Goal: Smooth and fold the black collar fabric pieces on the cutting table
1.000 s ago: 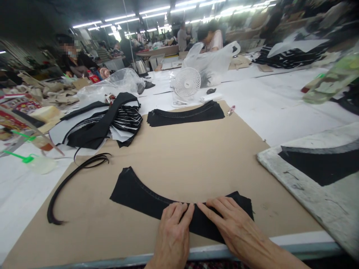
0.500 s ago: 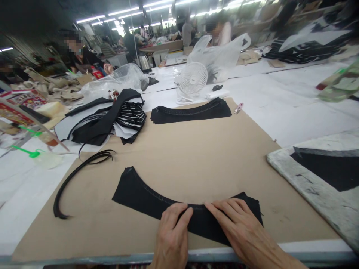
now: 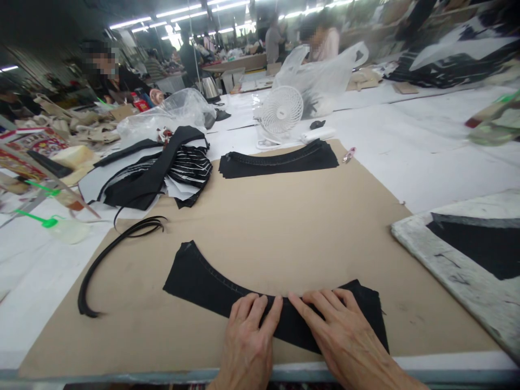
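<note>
A curved black fabric piece (image 3: 203, 287) lies on the brown paper (image 3: 284, 227) near the front edge. Stitch-like marks run along its concave upper edge. My left hand (image 3: 249, 336) rests on its middle, fingertips pressing at that edge and fingers apart. Just to the right, my right hand (image 3: 341, 330) lies over the cloth with fingers spread, the index fingertip at the same edge. A small gap separates the two index fingers. Part of the cloth is hidden beneath both hands. Farther back lies a stack of similar black pieces (image 3: 280, 162).
Black strips (image 3: 95, 271) curve at the left, below a pile of black and white pieces (image 3: 162, 168). A pale board (image 3: 422, 244) bears black fabric at right. Behind are a white fan (image 3: 282, 111) and plastic bag (image 3: 325, 81). A green-tipped bottle (image 3: 69, 230) stands left. People work beyond.
My left hand's fingers have spread and its index fingertip has shifted slightly right. My right hand has moved a little left along the edge. The black piece has barely moved.
</note>
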A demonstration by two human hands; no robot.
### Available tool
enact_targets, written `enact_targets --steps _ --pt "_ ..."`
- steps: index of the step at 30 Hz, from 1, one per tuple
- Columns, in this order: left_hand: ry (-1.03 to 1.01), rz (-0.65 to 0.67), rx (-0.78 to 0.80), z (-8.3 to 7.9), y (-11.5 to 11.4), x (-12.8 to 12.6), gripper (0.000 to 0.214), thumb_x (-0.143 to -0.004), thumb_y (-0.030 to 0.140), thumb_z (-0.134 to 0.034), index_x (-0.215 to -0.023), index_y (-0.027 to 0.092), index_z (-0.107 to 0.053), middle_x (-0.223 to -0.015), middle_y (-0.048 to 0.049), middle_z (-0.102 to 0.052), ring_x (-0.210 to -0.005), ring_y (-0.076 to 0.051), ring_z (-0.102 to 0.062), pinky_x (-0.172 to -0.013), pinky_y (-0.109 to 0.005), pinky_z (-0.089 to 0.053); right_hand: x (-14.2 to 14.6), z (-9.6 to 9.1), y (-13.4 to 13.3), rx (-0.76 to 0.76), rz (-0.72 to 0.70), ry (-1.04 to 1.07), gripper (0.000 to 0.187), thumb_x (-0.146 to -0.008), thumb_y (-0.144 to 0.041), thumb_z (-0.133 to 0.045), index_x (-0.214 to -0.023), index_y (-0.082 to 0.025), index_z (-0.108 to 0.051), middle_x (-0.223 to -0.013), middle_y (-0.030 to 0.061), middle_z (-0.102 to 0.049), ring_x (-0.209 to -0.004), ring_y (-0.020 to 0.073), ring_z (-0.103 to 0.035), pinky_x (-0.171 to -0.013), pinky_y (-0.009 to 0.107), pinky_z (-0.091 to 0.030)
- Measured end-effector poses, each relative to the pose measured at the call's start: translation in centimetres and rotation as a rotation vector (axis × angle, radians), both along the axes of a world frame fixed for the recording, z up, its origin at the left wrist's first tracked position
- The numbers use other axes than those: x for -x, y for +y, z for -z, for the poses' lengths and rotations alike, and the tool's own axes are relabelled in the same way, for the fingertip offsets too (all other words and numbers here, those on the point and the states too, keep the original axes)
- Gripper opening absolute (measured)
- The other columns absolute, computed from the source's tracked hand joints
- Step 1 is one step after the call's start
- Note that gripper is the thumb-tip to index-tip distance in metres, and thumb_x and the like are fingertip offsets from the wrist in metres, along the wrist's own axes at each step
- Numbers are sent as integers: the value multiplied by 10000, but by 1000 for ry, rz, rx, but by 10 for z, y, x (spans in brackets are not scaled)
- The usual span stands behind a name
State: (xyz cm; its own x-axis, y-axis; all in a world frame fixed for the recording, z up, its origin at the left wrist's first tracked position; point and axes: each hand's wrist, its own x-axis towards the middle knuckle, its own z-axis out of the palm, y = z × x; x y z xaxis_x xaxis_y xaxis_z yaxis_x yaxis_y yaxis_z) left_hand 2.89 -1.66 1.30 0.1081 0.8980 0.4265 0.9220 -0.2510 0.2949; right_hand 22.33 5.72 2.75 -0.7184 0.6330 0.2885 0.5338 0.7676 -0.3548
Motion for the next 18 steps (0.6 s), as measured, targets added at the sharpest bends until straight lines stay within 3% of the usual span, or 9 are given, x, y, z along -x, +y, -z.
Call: enact_targets --steps 4,10,18 --pt "-4 -13 8 7 -1 0 482 -874 75 -359 -1272 229 -582 -1074 -93 -603 -1027 -253 -496 -888 -408 -420 5 -2 3 26 6 3 412 -851 -86 -497 -1230 -224 -577 -974 40 -633 -857 189 -525 -802 358 -302" --pt "36 -25 6 7 -3 -1 491 -874 85 -361 -1277 258 -583 -1075 -81 -605 -1030 -256 -497 -915 -418 -387 -1 -2 2 -68 -35 57 413 -834 -51 -471 -1194 -210 -596 -1009 39 -662 -862 186 -537 -832 364 -291" --pt "43 -28 -50 9 -1 -2 457 -902 109 -358 -1268 249 -593 -1057 -73 -621 -1027 -246 -503 -935 -403 -358 3 -6 6 23 -40 10 394 -873 -78 -459 -1209 -233 -591 -991 46 -638 -854 196 -516 -787 351 -299"
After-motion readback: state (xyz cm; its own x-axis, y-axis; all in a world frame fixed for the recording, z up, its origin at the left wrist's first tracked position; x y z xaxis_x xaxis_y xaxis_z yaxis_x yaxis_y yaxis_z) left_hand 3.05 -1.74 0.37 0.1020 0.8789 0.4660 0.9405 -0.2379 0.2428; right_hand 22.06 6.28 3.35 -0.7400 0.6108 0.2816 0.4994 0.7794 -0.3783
